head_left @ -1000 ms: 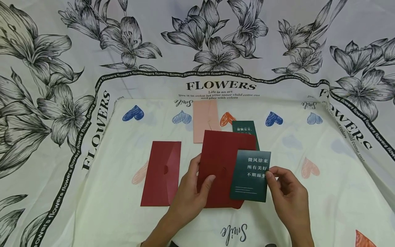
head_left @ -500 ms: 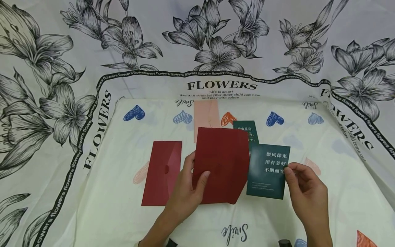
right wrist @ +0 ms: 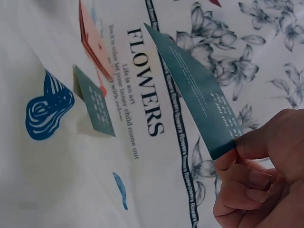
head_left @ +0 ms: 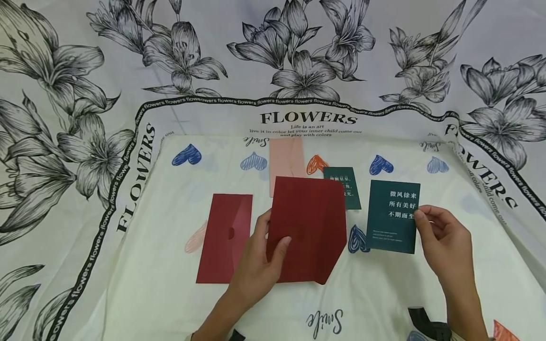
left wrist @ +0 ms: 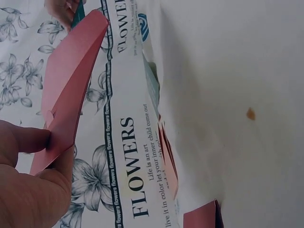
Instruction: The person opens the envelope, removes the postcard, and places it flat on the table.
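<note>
My left hand (head_left: pixel 260 258) holds a dark red envelope (head_left: pixel 304 227) by its left side, thumb across the front. The flap side points right, and in the left wrist view the envelope (left wrist: pixel 71 80) tilts up from the thumb and fingers. Between thumb and fingers, my right hand (head_left: pixel 445 244) pinches the right edge of a dark green card (head_left: pixel 392 227) with white Chinese lettering. That card (right wrist: pixel 192 95) is raised above the cloth in the right wrist view. A gap separates card and envelope.
Another red envelope (head_left: pixel 223 237) lies left of my left hand. Behind the held envelope lie a pink envelope (head_left: pixel 286 158) and a second green card (head_left: pixel 351 192), both partly covered in the head view. A white tablecloth (head_left: pixel 162 284) with hearts and flowers spreads underneath.
The green card has moved right and away from me in my right hand, off the front of the red envelope. The left hand and envelope shifted slightly left, then stayed nearly still.
</note>
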A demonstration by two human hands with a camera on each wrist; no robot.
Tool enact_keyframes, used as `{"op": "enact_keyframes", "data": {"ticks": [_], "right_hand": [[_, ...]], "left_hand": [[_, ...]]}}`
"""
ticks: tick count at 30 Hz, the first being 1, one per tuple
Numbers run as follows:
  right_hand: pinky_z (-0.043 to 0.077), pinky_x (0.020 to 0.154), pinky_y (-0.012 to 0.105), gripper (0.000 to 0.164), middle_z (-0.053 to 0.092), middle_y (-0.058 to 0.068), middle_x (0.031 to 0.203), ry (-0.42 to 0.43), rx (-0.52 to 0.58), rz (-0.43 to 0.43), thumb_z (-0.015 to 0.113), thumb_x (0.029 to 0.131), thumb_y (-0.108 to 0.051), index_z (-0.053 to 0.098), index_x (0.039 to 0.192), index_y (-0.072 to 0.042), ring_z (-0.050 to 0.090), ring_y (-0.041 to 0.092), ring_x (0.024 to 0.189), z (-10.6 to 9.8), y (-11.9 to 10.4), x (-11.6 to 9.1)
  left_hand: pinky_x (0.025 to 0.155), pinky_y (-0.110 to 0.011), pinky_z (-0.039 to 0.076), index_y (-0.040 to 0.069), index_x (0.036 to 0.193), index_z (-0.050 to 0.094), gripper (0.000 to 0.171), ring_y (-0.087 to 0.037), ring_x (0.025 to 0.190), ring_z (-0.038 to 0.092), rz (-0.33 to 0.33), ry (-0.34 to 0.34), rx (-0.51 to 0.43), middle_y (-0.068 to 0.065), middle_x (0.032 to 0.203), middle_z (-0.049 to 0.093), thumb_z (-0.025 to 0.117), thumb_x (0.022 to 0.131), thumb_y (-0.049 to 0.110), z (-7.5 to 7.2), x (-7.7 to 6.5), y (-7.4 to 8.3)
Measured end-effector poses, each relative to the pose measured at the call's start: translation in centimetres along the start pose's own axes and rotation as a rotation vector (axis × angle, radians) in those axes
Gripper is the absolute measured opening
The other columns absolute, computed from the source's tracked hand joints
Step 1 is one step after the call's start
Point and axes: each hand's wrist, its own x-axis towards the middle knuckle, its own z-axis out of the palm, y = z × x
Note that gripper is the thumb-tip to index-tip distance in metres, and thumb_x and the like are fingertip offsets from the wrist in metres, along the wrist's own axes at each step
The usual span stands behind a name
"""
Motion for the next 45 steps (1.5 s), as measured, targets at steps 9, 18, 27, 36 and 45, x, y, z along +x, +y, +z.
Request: {"op": "enact_keyframes", "data": {"ticks": [9, 18, 27, 36, 45], "right_hand": [[0.047, 0.073, 0.004, 0.044, 0.068, 0.018, 0.124, -0.080, -0.075, 0.024, 0.055, 0.110, -0.037, 0.064, 0.135, -0.002, 0.059, -0.011, 0.089, 0.3, 1.6, 3.8], [0.046, 0.076, 0.016, 0.054, 0.063, 0.026, 0.136, -0.190, -0.163, 0.046, 0.047, 0.112, -0.044, 0.059, 0.140, 0.001, 0.062, 0.039, 0.118, 1.3, 3.5, 8.2], [0.047, 0.079, 0.031, 0.057, 0.061, 0.030, 0.134, -0.295, -0.207, 0.058, 0.044, 0.113, -0.043, 0.059, 0.139, 0.005, 0.059, 0.044, 0.120, 2.8, 5.5, 11.9], [0.049, 0.077, 0.039, 0.053, 0.063, 0.031, 0.126, -0.335, -0.247, 0.052, 0.045, 0.113, -0.037, 0.060, 0.134, 0.010, 0.059, 0.043, 0.111, 4.5, 6.5, 13.9], [0.049, 0.075, 0.037, 0.051, 0.063, 0.029, 0.121, -0.352, -0.285, 0.112, 0.046, 0.113, -0.036, 0.060, 0.134, 0.009, 0.058, 0.037, 0.100, 5.8, 7.1, 14.7]], "left_hand": [[0.093, -0.037, 0.060, 0.030, 0.160, 0.031, 0.066, -0.014, 0.126, 0.062, 0.015, -0.004, 0.006, 0.009, 0.140, 0.058, 0.064, 0.106, 0.011, -0.2, 0.1, -0.1], [0.091, -0.036, 0.061, 0.031, 0.160, 0.030, 0.068, -0.014, 0.127, 0.061, -0.008, -0.013, -0.008, 0.009, 0.141, 0.057, 0.065, 0.106, 0.010, -0.2, 0.0, 0.0], [0.094, -0.037, 0.060, 0.029, 0.160, 0.030, 0.067, -0.015, 0.128, 0.060, 0.025, -0.008, -0.005, 0.007, 0.142, 0.056, 0.064, 0.106, 0.009, -0.4, 0.2, -0.1], [0.094, -0.036, 0.060, 0.031, 0.160, 0.030, 0.067, -0.013, 0.127, 0.060, -0.012, 0.001, 0.002, 0.010, 0.141, 0.057, 0.064, 0.106, 0.011, -0.5, 0.1, 0.1], [0.094, -0.038, 0.059, 0.029, 0.160, 0.032, 0.067, -0.013, 0.127, 0.060, -0.013, 0.012, 0.007, 0.009, 0.141, 0.058, 0.064, 0.105, 0.008, -0.5, 0.0, 0.1]]}}
